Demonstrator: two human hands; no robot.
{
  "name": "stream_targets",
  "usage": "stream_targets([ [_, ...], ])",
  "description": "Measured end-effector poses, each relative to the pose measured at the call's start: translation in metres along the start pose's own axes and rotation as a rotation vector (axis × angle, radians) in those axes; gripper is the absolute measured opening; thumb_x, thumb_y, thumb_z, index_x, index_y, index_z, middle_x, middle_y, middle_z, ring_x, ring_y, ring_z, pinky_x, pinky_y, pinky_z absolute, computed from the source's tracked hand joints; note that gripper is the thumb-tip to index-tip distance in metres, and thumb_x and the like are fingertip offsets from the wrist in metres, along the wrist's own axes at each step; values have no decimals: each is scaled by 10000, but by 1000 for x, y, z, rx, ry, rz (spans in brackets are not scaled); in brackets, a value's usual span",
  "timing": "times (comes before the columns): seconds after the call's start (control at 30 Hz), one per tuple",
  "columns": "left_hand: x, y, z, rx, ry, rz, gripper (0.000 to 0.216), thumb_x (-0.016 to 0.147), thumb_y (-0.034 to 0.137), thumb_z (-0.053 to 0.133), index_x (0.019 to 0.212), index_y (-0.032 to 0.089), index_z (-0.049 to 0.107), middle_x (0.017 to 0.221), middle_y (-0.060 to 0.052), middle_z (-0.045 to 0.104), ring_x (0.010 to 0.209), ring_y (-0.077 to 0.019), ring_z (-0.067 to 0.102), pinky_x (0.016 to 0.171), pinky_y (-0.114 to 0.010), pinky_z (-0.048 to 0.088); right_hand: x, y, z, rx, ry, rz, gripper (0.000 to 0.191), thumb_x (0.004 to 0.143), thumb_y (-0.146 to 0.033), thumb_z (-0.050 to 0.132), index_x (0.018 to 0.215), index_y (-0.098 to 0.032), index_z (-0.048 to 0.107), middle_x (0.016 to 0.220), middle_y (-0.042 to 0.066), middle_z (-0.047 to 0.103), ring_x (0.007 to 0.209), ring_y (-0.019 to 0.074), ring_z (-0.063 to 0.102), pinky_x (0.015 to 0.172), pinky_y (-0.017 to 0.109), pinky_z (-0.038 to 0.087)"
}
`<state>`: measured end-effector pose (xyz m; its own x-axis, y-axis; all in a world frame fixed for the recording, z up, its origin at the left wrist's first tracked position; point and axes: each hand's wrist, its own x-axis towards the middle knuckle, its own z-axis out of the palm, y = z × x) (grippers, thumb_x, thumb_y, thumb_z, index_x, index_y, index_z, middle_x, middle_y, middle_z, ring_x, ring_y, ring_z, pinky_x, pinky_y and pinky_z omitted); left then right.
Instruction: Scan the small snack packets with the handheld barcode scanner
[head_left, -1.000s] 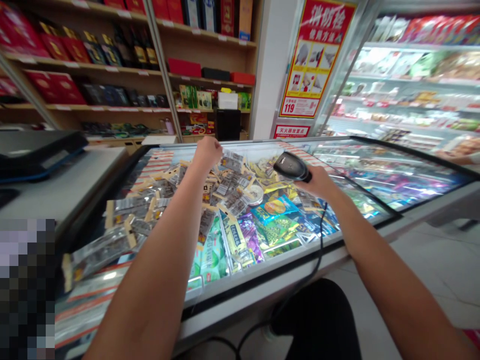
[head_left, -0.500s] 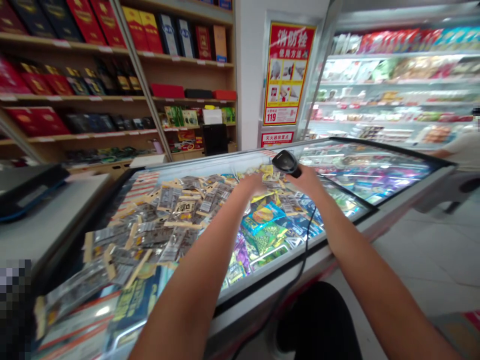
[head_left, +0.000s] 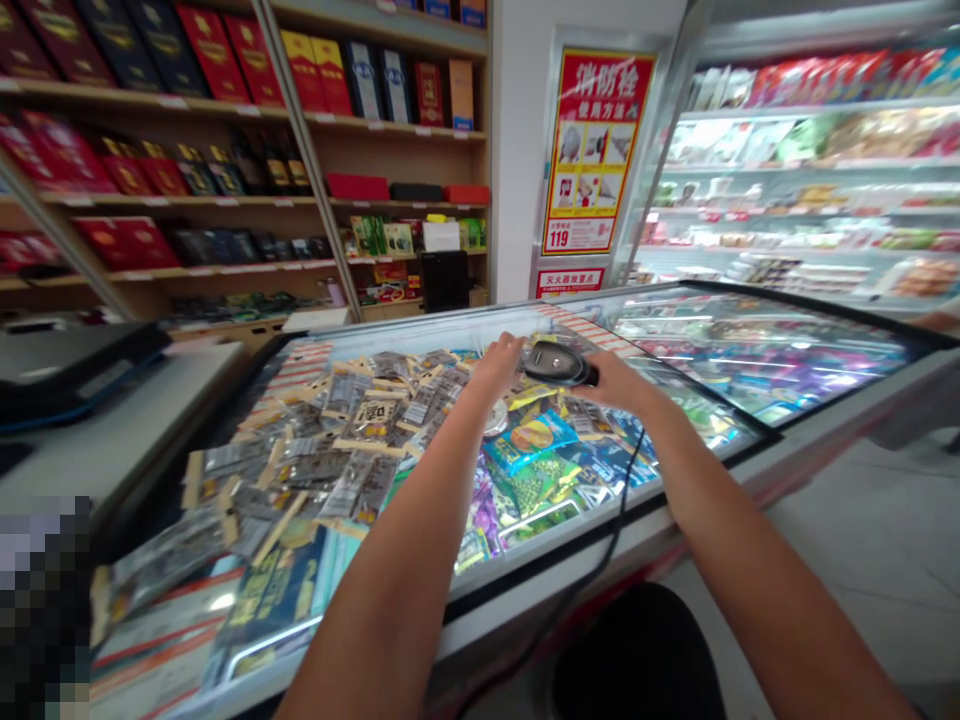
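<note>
My right hand (head_left: 616, 384) is wrapped around the handle of a dark handheld barcode scanner (head_left: 553, 362), whose head points left. A black cable (head_left: 621, 515) hangs from it over the front edge of the freezer. Just left of the scanner's head is my left hand (head_left: 499, 364), its fingers curled together; whatever they hold is hidden. Both hands are above the glass-topped chest freezer (head_left: 469, 590). Clear packets with dark contents and tan strips (head_left: 375, 415) are piled to the left of my left arm. A blue snack bag (head_left: 532, 440) shows between my arms.
A counter (head_left: 161, 430) with a dark device (head_left: 82, 370) stands at the left. Behind the freezer are shelves of boxes and bottles (head_left: 202, 190) and a red poster (head_left: 598, 150). A lit refrigerated display (head_left: 810, 165) is at the right, with part of another person's arm (head_left: 941, 318) near the edge.
The scanner has tipped from raised to nearly level and moved towards my left hand. My left hand is less blurred. The view has shifted, moving the surroundings rightward.
</note>
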<state>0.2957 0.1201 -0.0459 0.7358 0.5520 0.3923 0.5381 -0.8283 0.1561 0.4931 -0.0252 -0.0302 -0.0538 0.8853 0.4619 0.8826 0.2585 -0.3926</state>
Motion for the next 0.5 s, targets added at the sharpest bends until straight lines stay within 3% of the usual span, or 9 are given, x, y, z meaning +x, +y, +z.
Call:
stream_targets([
  [0.27, -2, -13, -1, -58, 105, 75, 847, 847, 132, 671, 1597, 164, 281, 1511, -185, 473, 1369, -284, 509, 1159, -389, 410, -1, -1, 2, 14, -61, 4, 199, 728, -308, 763, 904, -216, 775, 842, 42, 780, 758, 268, 693, 762, 416, 565],
  [0.5, -3, -11, -3, -37, 123, 85, 859, 836, 171, 685, 1602, 182, 298, 1506, -174, 488, 1338, -292, 519, 1130, -409, 425, 0, 2, 3, 5, -36, 40, 195, 720, -330, 738, 863, -200, 768, 783, 40, 750, 724, 252, 664, 729, 389, 550],
])
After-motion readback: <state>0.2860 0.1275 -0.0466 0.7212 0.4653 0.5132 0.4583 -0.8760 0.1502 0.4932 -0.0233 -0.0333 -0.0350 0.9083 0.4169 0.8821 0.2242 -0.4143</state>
